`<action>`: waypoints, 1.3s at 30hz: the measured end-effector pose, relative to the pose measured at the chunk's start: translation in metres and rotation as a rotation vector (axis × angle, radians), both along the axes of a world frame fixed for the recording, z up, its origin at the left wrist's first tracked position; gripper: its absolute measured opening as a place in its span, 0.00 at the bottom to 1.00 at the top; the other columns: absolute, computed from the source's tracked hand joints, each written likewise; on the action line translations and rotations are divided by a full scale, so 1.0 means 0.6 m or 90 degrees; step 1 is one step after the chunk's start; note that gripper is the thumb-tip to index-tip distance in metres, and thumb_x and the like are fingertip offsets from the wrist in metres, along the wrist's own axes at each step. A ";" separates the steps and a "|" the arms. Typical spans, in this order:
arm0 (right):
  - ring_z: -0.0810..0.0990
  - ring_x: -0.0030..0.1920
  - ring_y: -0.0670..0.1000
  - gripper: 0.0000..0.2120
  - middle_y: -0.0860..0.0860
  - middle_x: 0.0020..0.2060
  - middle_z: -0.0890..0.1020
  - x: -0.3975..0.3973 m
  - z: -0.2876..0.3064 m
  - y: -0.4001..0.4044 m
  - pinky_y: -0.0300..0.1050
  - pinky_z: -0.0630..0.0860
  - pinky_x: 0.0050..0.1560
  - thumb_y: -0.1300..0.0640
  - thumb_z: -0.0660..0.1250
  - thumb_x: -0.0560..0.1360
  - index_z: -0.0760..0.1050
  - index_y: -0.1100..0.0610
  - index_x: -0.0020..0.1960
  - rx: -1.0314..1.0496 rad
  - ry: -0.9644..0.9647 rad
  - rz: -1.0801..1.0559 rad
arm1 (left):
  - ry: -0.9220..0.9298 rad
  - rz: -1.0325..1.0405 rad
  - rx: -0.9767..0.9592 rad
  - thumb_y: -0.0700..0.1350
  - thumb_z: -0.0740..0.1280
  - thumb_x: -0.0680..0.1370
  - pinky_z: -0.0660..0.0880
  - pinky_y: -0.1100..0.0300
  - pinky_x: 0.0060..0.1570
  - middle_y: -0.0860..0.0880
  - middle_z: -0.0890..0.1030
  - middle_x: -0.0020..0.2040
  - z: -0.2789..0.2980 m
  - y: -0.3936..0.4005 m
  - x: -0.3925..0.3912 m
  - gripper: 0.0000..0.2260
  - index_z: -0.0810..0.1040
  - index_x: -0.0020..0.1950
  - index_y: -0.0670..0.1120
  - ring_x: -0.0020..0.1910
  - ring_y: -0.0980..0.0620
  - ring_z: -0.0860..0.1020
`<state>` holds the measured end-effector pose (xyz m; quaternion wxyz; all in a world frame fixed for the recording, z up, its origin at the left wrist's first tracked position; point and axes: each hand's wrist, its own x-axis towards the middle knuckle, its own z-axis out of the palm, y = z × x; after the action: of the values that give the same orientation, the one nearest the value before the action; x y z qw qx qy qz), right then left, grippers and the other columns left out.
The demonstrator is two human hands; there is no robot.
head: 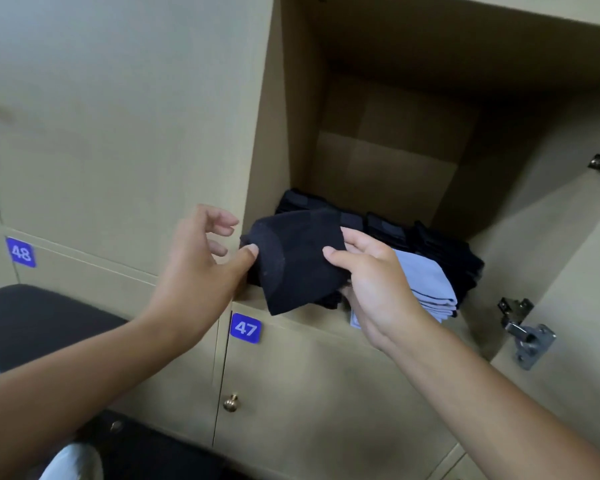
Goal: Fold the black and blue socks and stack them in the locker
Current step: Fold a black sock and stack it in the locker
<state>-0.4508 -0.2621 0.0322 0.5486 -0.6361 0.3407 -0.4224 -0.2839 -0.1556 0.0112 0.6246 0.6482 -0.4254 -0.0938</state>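
Open room above the sock stacks (426,258); locker wall (274,133) close leftward

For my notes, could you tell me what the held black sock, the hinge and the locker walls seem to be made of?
Black sock: soft matte knit fabric; it drapes and creases in the right hand.
Hinge: bare shiny metal, silvery glints.
Locker wall: smooth matte beige board, probably laminate; core unseen.

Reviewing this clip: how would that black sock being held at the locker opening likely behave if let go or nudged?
The black sock looks floppy: its free end hangs below the right hand pinching it. Probably light, since a thumb-and-finger pinch carries it. The left hand touches its toe with the thumb; a push would likely crumple it rather than slide it.
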 end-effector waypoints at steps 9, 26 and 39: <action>0.82 0.63 0.56 0.16 0.53 0.60 0.85 0.004 -0.009 0.001 0.57 0.75 0.67 0.69 0.60 0.81 0.76 0.59 0.66 0.082 -0.081 0.154 | 0.121 -0.302 -0.009 0.50 0.76 0.73 0.83 0.54 0.50 0.49 0.81 0.58 0.012 0.018 0.017 0.16 0.75 0.57 0.52 0.48 0.52 0.84; 0.83 0.62 0.55 0.18 0.52 0.60 0.84 -0.008 -0.006 -0.002 0.58 0.75 0.68 0.71 0.61 0.81 0.75 0.59 0.68 0.064 -0.038 0.172 | -0.009 -0.267 0.073 0.41 0.76 0.73 0.83 0.54 0.50 0.48 0.88 0.42 0.018 0.031 0.053 0.03 0.87 0.46 0.46 0.43 0.49 0.87; 0.82 0.62 0.54 0.15 0.55 0.60 0.84 0.004 -0.001 0.018 0.48 0.82 0.58 0.69 0.61 0.81 0.76 0.63 0.67 0.170 -0.147 0.191 | 0.119 -0.215 -0.052 0.46 0.73 0.76 0.82 0.50 0.54 0.48 0.85 0.47 0.020 0.040 0.046 0.21 0.66 0.62 0.54 0.40 0.47 0.86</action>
<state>-0.4482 -0.2515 0.0313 0.7197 -0.5489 0.2302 -0.3574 -0.2566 -0.1316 0.0232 0.6626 0.5300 -0.4719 -0.2395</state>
